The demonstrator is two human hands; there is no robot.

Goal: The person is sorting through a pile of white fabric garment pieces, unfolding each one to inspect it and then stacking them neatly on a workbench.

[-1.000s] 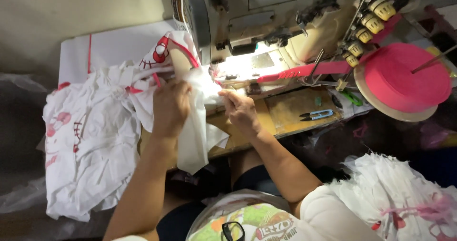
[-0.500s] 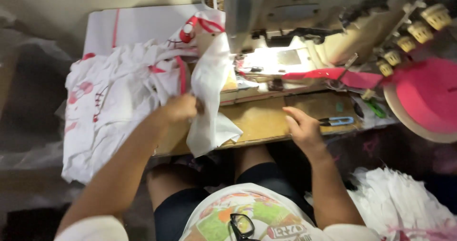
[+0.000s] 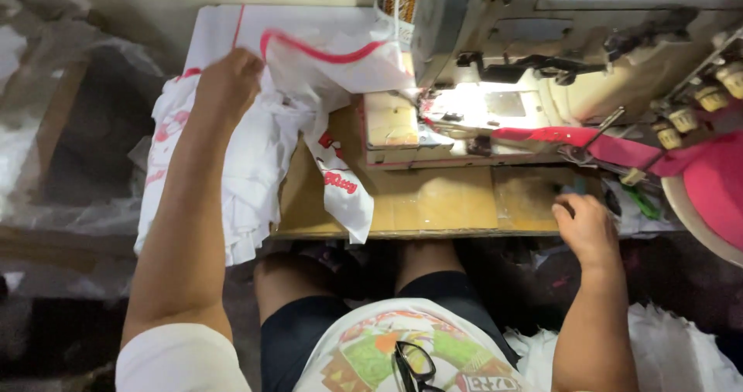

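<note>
Left hand point(image 3: 229, 82): closed on white garment point(image 3: 325, 59) — lifted over the cloth pile point(image 3: 232, 160).
Right hand point(image 3: 586, 225): on wooden table point(image 3: 433, 206) edge — grip unclear.

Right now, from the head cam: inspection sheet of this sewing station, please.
Surface: wooden table, bare patch in front of the machine.
Job's things: white garment with red trim pulled up and to the left; sewing machine, needle area lit.
Clutter: pile of white garments over the table's left edge; pink binding tape across the machine bed; pink tape roll at right.
Grippers: left hand grips the garment; right hand at the table's right edge, what it touches is unclear.
Cables: nothing seen.
Surroundings: clear plastic sheeting at left; white fabric heap lower right.
</note>
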